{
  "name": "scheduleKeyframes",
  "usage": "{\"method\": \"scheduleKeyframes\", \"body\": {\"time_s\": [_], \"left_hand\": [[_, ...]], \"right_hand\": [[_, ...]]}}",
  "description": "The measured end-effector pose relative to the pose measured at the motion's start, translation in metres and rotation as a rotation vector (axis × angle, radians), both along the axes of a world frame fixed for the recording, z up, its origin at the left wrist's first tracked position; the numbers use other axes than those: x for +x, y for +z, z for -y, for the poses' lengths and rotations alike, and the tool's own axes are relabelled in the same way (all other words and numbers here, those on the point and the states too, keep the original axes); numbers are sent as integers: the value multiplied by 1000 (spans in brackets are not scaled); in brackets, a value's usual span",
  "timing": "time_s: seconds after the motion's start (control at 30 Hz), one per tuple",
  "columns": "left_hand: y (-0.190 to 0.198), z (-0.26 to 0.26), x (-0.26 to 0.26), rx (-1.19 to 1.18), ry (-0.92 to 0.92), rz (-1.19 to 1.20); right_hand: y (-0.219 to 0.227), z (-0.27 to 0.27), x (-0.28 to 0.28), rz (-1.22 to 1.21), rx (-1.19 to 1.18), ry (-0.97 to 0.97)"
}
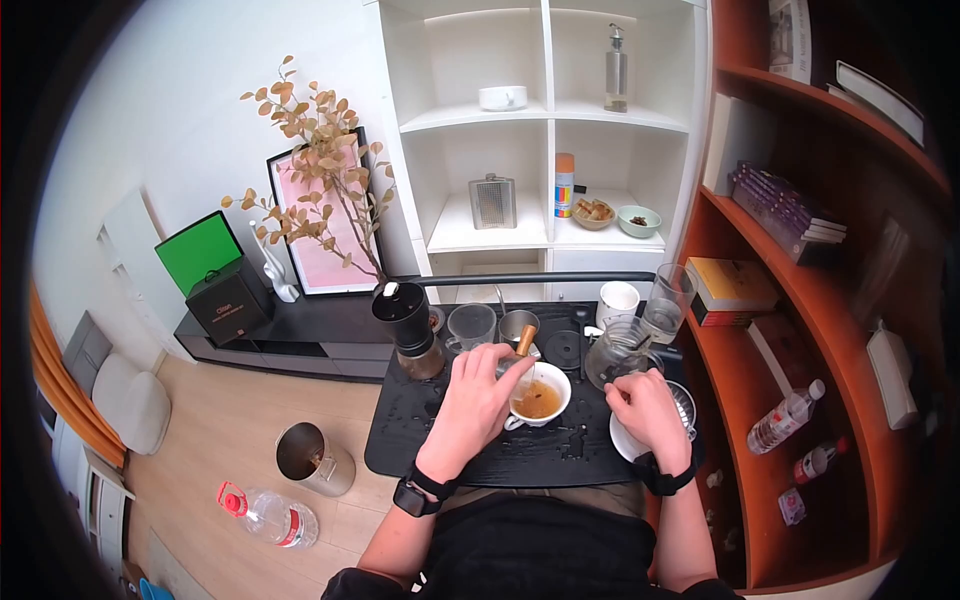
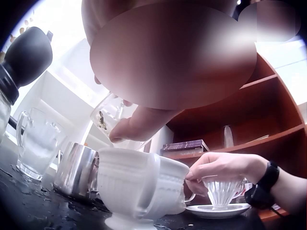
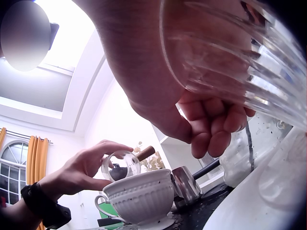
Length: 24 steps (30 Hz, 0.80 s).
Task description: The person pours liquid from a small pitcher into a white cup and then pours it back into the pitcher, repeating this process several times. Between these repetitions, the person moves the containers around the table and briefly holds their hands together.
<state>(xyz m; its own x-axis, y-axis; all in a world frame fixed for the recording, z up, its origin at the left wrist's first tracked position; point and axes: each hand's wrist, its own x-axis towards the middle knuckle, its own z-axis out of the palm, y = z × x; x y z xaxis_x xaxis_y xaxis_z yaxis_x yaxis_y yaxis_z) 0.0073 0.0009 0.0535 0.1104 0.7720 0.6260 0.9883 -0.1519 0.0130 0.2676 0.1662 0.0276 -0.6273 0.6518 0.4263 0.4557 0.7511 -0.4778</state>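
Observation:
My left hand (image 1: 470,405) (image 3: 79,167) grips a small clear glass (image 3: 120,165) tilted over a white cup (image 1: 541,396) (image 2: 127,182) (image 3: 141,194); a wooden handle (image 1: 526,340) (image 3: 145,153) shows beside this glass. In the left wrist view, dark bits lie inside the glass (image 2: 103,117). Brown liquid with specks fills part of the cup. My right hand (image 1: 650,415) (image 2: 230,167) (image 3: 158,81) hovers by a ribbed glass dripper (image 1: 682,408) (image 2: 221,191) on a white saucer (image 2: 218,211), fingers loosely curled with nothing visible in them.
On the wet black table (image 1: 480,465) stand a grinder (image 1: 405,325), a glass mug (image 1: 472,325), a metal pitcher (image 2: 76,170), a glass server (image 1: 620,350), a tall glass (image 1: 668,305) and a white mug (image 1: 617,300). A bin (image 1: 315,460) and a large bottle (image 1: 270,517) are on the floor.

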Motion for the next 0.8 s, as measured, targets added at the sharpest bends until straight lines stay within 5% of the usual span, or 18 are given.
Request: {"method": "scheduleKeyframes", "body": {"time_s": [0.47,0.8], "left_hand": [[-36,8,-16,113,118,759],[-69,22,-36,-86,310,806]], "right_hand": [[2,1,0,10,4,-2],[-1,2,-1,5,-1,4]]}}
